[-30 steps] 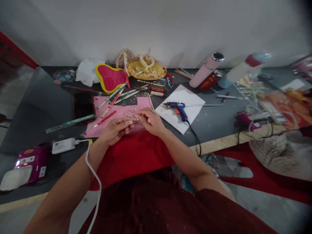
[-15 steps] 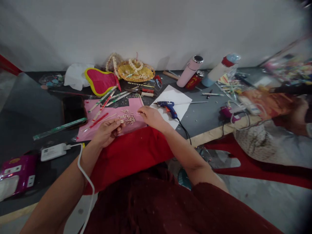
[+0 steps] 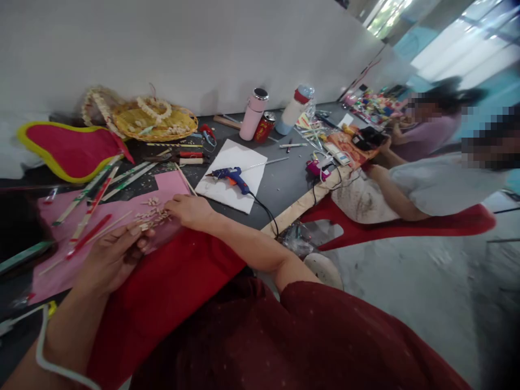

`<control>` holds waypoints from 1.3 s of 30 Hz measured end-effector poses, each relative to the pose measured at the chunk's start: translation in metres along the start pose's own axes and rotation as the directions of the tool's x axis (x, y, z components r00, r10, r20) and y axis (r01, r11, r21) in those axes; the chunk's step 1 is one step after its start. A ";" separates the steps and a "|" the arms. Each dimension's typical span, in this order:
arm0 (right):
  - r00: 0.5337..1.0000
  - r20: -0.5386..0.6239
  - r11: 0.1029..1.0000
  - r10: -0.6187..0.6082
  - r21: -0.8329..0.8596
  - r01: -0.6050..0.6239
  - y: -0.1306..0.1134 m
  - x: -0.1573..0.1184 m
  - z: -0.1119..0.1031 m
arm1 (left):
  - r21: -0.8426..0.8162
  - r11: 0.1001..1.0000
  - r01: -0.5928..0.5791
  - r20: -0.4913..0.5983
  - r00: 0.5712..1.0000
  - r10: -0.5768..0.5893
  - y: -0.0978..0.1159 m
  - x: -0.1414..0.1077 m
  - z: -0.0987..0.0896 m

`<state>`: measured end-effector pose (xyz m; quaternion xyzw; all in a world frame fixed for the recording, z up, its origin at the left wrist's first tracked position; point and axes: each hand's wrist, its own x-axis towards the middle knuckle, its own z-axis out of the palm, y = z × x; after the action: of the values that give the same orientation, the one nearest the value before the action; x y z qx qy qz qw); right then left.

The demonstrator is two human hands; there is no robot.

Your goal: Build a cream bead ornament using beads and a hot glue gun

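Thumb and fingers of my left hand (image 3: 117,253) are closed in a pinch on a small pale piece (image 3: 143,226), too small to name exactly. My right hand (image 3: 190,210) rests with bent fingers at the right side of a pile of small pale pieces (image 3: 156,219); whatever its fingertips hold is hidden. The pile lies on a pink sheet (image 3: 60,273) at the table edge. Striped paper-wrapped sticks (image 3: 91,208) and a red strip (image 3: 91,234) lie left of the pile. A red cloth (image 3: 162,303) spreads below both hands.
A blue glue gun (image 3: 231,176) lies on white paper (image 3: 239,203), its cord running off the table edge. Behind stand a yellow basket (image 3: 179,127), a pink flask (image 3: 252,116), a red can (image 3: 265,127) and a bottle (image 3: 291,114). Two people (image 3: 414,179) sit at right.
The camera view has swung right, shifting the table things left and bringing the people at right into view. My hands stay at the pile, my left hand still pinching.
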<state>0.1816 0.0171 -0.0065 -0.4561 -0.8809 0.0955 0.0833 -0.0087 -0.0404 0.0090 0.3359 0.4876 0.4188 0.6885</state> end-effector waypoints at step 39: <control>0.892 -0.442 0.793 -0.096 0.507 0.337 -0.026 -0.009 0.001 | -0.150 0.986 -0.073 0.108 0.990 0.089 -0.009 0.005 -0.005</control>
<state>0.1660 -0.0051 -0.0016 -0.3133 -0.8232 0.2507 0.4017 -0.0108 -0.0389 -0.0024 0.3277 0.4012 0.4612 0.7204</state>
